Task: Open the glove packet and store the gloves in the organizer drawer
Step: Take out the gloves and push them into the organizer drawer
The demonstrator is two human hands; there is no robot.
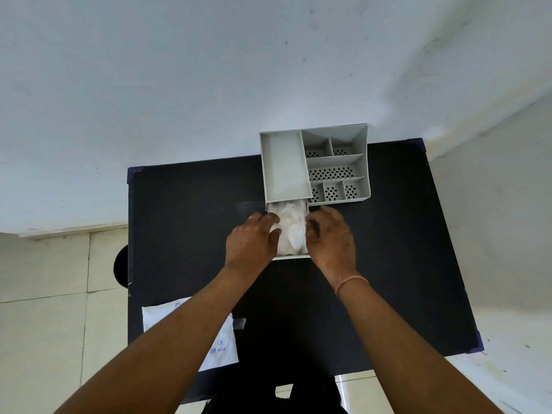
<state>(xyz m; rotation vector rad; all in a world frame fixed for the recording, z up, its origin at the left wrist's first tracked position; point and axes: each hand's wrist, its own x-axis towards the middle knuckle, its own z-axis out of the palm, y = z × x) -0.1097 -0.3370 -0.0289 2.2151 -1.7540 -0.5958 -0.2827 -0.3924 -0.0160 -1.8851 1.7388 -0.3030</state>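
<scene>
A grey organizer (313, 165) stands at the far side of the black table (185, 234). Its drawer (291, 257) is pulled out toward me below the organizer's left compartment. A pile of thin white gloves (291, 231) fills the drawer. My left hand (252, 240) rests at the drawer's left side with thumb and fingertips on the gloves. At the drawer's right side, my right hand (330, 237) has its fingers curled onto the pile. The flat white glove packet (221, 342) lies at the near left of the table, partly hidden under my left forearm.
The organizer's right half has several small perforated compartments (331, 173). A small torn strip (240, 323) lies beside the packet. A pale wall rises behind the table, tiled floor shows on the left, and a dark round object (121, 268) sits by the table's left edge.
</scene>
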